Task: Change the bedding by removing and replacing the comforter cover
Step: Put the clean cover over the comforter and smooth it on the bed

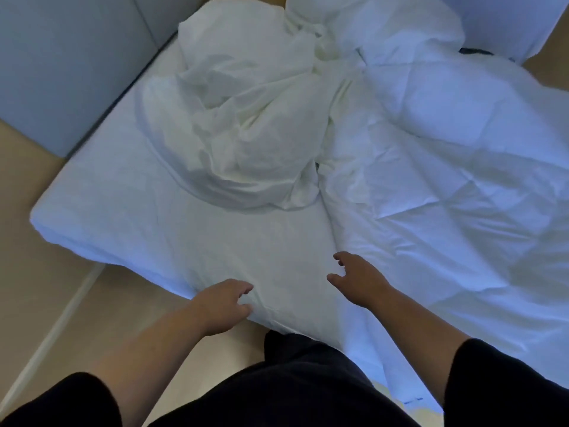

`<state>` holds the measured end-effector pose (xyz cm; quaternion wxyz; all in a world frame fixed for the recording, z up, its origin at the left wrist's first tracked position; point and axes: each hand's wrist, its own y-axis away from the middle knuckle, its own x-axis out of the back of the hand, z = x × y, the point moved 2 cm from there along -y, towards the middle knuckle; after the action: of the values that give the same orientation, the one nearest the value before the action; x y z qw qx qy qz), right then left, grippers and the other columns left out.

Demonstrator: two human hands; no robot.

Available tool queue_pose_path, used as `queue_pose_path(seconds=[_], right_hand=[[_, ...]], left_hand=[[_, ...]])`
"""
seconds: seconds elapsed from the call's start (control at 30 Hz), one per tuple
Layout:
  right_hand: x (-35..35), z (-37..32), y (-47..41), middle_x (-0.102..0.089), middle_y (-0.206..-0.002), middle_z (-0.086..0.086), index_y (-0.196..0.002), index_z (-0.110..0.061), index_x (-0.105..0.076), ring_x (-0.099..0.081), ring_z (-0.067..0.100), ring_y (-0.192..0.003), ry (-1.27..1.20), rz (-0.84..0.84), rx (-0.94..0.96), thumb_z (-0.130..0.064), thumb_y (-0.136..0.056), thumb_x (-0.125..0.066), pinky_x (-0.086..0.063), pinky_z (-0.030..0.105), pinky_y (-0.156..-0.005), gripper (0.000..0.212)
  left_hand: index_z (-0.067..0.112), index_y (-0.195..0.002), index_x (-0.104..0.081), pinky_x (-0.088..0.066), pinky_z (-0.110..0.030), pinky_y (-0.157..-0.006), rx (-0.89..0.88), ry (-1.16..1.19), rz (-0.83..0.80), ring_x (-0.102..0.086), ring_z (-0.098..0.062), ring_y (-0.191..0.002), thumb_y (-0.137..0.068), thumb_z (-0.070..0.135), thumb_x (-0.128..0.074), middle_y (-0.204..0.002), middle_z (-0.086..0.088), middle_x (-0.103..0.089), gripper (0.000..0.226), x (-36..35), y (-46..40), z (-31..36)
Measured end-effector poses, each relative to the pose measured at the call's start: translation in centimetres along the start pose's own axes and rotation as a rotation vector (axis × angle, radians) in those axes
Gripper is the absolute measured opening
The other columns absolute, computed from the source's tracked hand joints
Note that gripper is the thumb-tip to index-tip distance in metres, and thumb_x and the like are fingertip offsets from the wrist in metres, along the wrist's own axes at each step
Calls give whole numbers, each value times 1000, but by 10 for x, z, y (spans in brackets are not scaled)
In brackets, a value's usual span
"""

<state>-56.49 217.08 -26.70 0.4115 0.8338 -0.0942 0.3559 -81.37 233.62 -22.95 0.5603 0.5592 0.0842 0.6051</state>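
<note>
A crumpled white comforter cover lies bunched in a heap on the middle of the bed. To its right the white quilted comforter spreads over the right half of the mattress and hangs over the near edge. My left hand hovers at the near edge of the mattress, fingers curled and apart, holding nothing. My right hand is held just left of the comforter's edge, fingers spread, empty.
The mattress with its white fitted sheet shows bare at the left. A grey padded headboard or wall panel stands at the upper left. Beige floor runs along the bed's left and near sides. A white pillow sits at top right.
</note>
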Motion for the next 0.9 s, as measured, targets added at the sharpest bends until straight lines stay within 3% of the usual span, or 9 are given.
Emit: queue_pose_path(seconds=[0.23,0.4,0.5,0.57,0.63,0.7,0.77,0.83,0.9], right_hand=[[49,-9,-153,-49,-143,8,-148,-20,-36,-53,29,-127,-167,118,-129,-54,-92,-58,-47,44,-100,69],[80,-3,-262,-42,-149,16,-154,-9,-21,-47,37,-132,-198,318,-343,-76,-81,-56,-41,49,-103,105],[83,5,-318,-29,-157,17,-157,-8,-8,-39,37,-139,-319,295,-523,-88,-70,-52,-35,52,-109,127],[81,13,-342,-34,-154,17,-155,-7,-15,-40,36,-138,-350,296,-602,-89,-66,-55,-34,54,-108,127],[76,25,-355,-47,-144,13,-147,-10,-34,-48,34,-131,-295,331,-607,-77,-73,-62,-39,50,-104,104],[73,38,-361,-60,-126,7,-129,-15,-52,-58,31,-118,-293,378,-519,-47,-87,-64,-44,41,-93,54],[74,45,-359,-63,-97,1,-107,-19,-57,-62,31,-97,-404,415,-413,-21,-91,-54,-43,33,-78,17],[80,47,-348,-53,-75,-7,-92,-20,-50,-58,28,-79,-504,461,-358,-14,-88,-50,-39,31,-69,8],[86,45,-329,-47,-70,-9,-92,-19,-49,-53,27,-73,-527,485,-325,-13,-86,-49,-39,31,-67,9]], left_hand=[[25,-146,-43,-34,-26,-105,-12,-140,-85,-47,-13,-130,-100,41,-49,-147,5,-46,50,71,-130,37],[24,-141,-48,-35,-25,-100,49,-178,-139,-49,-14,-125,-100,39,-48,-140,5,-50,44,96,-207,40],[25,-139,-50,-35,-24,-98,87,-166,-164,-50,-13,-124,-99,39,-49,-138,7,-51,43,96,-232,34],[26,-138,-51,-36,-22,-96,106,-154,-182,-51,-11,-123,-99,40,-49,-137,9,-52,42,92,-240,29],[27,-136,-53,-36,-21,-95,115,-149,-196,-52,-9,-120,-99,41,-49,-134,10,-54,40,87,-243,24],[28,-133,-55,-37,-20,-91,126,-143,-215,-54,-7,-116,-99,40,-49,-131,11,-56,37,83,-245,22],[29,-130,-57,-37,-20,-87,132,-143,-227,-55,-7,-113,-98,40,-49,-128,13,-57,34,82,-247,23],[30,-128,-58,-37,-20,-85,129,-139,-228,-55,-6,-111,-98,39,-50,-125,13,-58,32,83,-249,27],[30,-128,-58,-37,-20,-85,104,-142,-215,-56,-6,-109,-98,37,-50,-125,13,-58,32,86,-250,35]])
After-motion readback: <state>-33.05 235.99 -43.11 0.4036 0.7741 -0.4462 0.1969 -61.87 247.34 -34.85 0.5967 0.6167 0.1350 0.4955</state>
